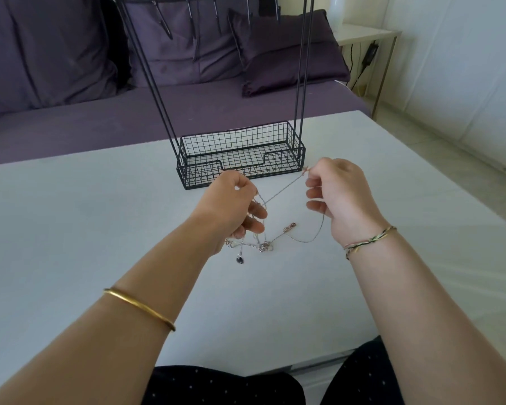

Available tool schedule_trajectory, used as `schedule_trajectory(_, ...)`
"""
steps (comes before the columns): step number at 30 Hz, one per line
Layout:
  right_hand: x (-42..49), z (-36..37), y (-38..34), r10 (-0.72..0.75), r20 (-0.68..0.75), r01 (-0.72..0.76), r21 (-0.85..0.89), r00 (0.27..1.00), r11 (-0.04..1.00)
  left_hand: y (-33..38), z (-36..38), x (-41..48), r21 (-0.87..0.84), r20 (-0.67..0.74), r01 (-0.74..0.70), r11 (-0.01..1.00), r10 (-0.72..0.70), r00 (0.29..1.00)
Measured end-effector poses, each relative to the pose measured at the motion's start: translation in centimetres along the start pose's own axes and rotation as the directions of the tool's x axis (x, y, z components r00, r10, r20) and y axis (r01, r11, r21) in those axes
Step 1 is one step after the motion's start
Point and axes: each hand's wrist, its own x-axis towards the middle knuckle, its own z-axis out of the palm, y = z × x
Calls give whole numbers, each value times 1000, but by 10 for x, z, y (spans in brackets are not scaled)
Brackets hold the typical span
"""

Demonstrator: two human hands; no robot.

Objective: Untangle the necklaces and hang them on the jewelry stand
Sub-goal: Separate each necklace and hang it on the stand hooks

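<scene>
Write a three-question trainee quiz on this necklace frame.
1. True or false: a necklace hangs on the stand.
2. Where is the tangle? A in the basket; B on the table, by the left hand; C on the sofa.
3. Which hand pinches the taut chain at its upper end?
Key: 1 false; 2 B; 3 the right hand.
</scene>
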Motion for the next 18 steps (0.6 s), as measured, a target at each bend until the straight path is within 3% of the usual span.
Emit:
schedule_trajectory(3, -1, -2, -6, 40, 58, -51, 201, 998, 978, -2, 0, 1, 22, 14, 34, 999, -35, 999)
schedule_trajectory(6, -4, -3, -11, 78, 181, -152, 444, 980, 883, -5, -1, 4, 41, 9, 52, 998, -52, 999)
schedule_trajectory(8, -6, -1, -13, 80, 195, -168, 495, 978, 852, -5, -1, 4, 48, -2, 52, 997, -52, 999)
schedule_trajectory(10, -6, 0, -11, 64, 160, -120, 370, 985, 921, -5, -1, 5, 56, -15, 43, 998, -42, 999)
schedule_trajectory(12, -7, 1, -8, -18, 128, 8, 80, 992, 997, -6, 1, 6, 81, -39, 17, 997, -13, 999)
schedule_trajectory(14, -10, 2, -4, -110, 176, 141, -173, 978, 975, -7, 1, 8, 115, -80, -15, 993, 25, 996)
schedule_trajectory(18, -13, -2, -2, -160, 304, 285, -433, 939, 855, -9, -2, 11, 112, -140, -42, 993, 57, 988)
